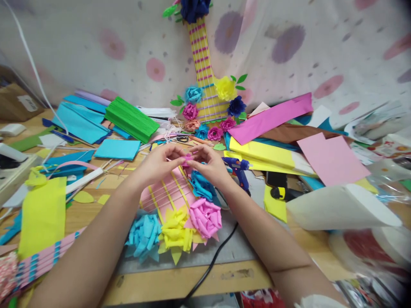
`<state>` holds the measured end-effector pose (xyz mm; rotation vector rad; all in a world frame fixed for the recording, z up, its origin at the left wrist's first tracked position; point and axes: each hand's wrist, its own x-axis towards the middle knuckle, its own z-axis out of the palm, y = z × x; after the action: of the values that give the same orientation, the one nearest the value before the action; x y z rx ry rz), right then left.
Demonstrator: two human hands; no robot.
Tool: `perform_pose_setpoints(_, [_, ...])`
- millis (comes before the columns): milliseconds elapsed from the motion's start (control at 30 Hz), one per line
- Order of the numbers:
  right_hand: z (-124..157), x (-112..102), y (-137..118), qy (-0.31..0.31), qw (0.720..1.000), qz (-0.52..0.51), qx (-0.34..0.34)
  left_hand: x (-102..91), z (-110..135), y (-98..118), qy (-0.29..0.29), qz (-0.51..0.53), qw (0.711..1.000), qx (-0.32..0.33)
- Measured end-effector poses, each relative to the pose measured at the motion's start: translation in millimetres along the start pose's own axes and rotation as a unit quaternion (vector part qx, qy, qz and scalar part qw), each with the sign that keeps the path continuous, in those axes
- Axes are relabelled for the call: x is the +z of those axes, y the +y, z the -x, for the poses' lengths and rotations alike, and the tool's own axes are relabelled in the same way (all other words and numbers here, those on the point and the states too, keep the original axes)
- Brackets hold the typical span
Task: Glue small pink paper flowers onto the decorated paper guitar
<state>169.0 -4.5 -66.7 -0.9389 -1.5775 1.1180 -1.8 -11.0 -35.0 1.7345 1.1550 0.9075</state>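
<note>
Between the fingertips of my left hand [165,160] and my right hand [208,160] is a small piece of magenta paper [186,160]. Both hands pinch it, and the fingers partly cover it. Below them lies a pink paper guitar body [167,194] with yellow strips and white strings. Paper flowers edge it: a light blue flower [144,235], a yellow flower [176,229], a pink flower [205,217] and a blue flower [203,186]. Just right of my right hand, a blue glue gun [239,169] rests on the table.
A finished yellow paper guitar [202,64] with flowers leans against the back curtain. Green crepe paper [131,119] and light blue sheets [117,149] lie left; magenta paper [272,117], yellow paper [263,154] and pink sheets [334,158] lie right. A black cable [212,265] crosses the front edge.
</note>
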Motion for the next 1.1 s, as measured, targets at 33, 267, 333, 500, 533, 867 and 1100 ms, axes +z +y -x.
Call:
perform_pose_setpoints(33, [-0.5, -0.3, 1.9, 0.005, 1.000, -0.004, 0.009, 0.5, 0.1, -0.7, 0.000, 0.009, 1.000, -0.013])
perform_pose_setpoints(267, [-3.4, -2.9, 9.9, 0.008, 0.999, -0.022, 0.042, -6.4, -0.3, -7.8, -0.022, 0.055, 0.995, -0.086])
perform_pose_setpoints(333, [-2.9, -2.5, 9.7, 0.009, 0.999, -0.008, 0.038, -8.3, -1.1, -9.9, -0.024, 0.039, 0.995, -0.091])
perform_pose_setpoints(500, [-0.5, -2.3, 6.1, 0.000, 0.997, 0.071, -0.003, -12.1, -2.1, -11.3, -0.026, 0.012, 0.994, -0.103])
perform_pose_setpoints(533, [-0.4, -2.6, 6.3, -0.002, 0.996, 0.084, -0.010, -13.1, -1.8, -10.1, -0.028, 0.012, 0.994, -0.110])
perform_pose_setpoints(867, [-0.8, -4.9, 1.6, -0.013, 0.986, 0.164, -0.027, -50.7, 10.2, 7.5, 0.159, -0.163, 0.967, -0.116])
perform_pose_setpoints(1100, [-16.7, 25.1, -20.1, -0.172, 0.918, 0.355, -0.048, -59.5, 13.9, 7.3, 0.212, -0.198, 0.952, -0.093])
